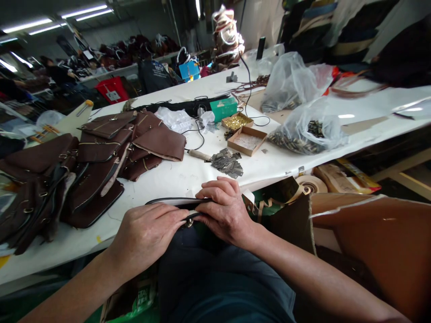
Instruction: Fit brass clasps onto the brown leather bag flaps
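Observation:
Between my two hands, at the table's front edge, is a flat leather piece (178, 201) with a dark edge, a pale inner face and a small metal fitting (190, 222) below. My left hand (146, 231) is closed on its left part, fingertips pressed together. Opposite, my right hand (227, 211) grips the right part with fingers curled over the top. Much of the piece is hidden behind my fingers, so its full shape cannot be made out. Just beyond my hands lie a pile of thin grey metal plates (227, 162) and a tool with a pale handle (199, 154).
Brown leather bag parts (101, 152) are heaped on the left of the white table (148, 184). Farther back are a cardboard tray (247, 141), a box of gold-coloured bits (237, 121), a green box (224, 107) and plastic bags of metal parts (310, 134). An open carton (367, 233) stands right.

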Action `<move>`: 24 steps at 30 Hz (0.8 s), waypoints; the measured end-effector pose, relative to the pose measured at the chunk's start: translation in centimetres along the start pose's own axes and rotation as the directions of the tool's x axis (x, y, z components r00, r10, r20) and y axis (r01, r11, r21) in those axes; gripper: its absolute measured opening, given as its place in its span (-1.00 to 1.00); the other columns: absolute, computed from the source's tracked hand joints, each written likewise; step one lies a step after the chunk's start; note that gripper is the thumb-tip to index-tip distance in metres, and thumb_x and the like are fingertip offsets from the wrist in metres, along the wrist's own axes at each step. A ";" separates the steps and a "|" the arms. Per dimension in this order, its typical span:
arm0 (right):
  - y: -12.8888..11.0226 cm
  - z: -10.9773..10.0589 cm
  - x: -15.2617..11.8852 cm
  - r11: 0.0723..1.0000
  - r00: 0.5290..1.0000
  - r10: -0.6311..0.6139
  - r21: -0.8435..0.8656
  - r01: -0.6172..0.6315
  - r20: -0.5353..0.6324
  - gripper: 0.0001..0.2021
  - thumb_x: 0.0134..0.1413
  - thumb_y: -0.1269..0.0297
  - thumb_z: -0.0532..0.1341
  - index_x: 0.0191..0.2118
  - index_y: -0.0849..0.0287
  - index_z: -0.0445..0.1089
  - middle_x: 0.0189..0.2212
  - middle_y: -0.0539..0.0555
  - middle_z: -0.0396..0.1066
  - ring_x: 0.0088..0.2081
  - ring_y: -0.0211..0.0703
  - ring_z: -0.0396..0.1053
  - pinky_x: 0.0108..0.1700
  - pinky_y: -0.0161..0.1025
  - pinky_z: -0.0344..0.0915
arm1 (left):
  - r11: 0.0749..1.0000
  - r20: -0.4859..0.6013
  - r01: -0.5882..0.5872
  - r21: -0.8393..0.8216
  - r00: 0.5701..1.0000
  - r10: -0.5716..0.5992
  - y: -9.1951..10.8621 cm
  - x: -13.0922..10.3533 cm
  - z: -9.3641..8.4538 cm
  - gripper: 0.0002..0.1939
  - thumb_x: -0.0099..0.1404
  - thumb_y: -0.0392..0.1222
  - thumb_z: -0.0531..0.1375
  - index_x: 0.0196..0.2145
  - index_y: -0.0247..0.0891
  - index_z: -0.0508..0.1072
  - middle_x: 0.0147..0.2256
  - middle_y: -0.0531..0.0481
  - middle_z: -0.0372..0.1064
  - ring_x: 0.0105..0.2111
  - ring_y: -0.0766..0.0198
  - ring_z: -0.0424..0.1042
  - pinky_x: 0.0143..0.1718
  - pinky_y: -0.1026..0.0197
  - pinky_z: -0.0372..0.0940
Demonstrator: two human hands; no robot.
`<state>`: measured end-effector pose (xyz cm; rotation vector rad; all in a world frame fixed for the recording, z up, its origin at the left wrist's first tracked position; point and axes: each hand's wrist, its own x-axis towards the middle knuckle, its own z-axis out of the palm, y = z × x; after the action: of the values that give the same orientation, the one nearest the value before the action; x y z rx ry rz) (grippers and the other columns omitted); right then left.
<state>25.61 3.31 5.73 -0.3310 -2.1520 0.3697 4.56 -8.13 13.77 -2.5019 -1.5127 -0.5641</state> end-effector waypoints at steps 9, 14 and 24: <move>-0.3 0.0 -0.4 1.000 0.999 -0.001 -0.024 0.000 -0.051 -0.86 0.32 0.12 0.41 -0.10 0.00 0.58 -0.01 0.06 0.62 0.21 0.07 0.44 0.40 0.13 0.09 | 0.994 -0.016 0.081 0.077 0.997 -0.080 -0.7 -1.1 -0.1 -0.87 0.45 -0.18 0.33 -0.08 -0.21 0.56 -0.21 -0.04 0.67 -0.26 0.16 0.67 -0.13 0.16 0.47; -0.5 -0.1 -0.5 1.000 0.997 -0.017 -0.023 0.016 -0.074 -0.86 0.32 0.12 0.41 -0.13 0.03 0.59 -0.02 0.08 0.62 0.18 0.07 0.45 0.38 0.14 0.12 | 0.992 0.058 0.098 0.078 0.993 -0.103 -0.2 -0.6 -0.3 -0.95 0.45 -0.23 0.29 -0.16 -0.23 0.58 -0.29 0.01 0.65 -0.31 0.19 0.64 -0.23 0.16 0.41; -0.8 -0.5 -1.1 1.000 0.998 -0.001 0.029 0.003 -0.056 -0.86 0.33 0.13 0.40 -0.09 0.02 0.58 -0.03 0.09 0.62 0.18 0.11 0.46 0.35 0.16 0.17 | 0.999 0.061 0.013 0.048 0.998 -0.016 0.4 -0.5 -0.2 -0.95 0.46 -0.34 0.26 -0.19 -0.24 0.52 -0.33 0.00 0.58 -0.33 0.20 0.55 -0.24 0.14 0.35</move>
<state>26.52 2.26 5.48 -0.3190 -2.0899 0.3864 4.70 -8.76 13.77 -2.4965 -1.5476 -0.4513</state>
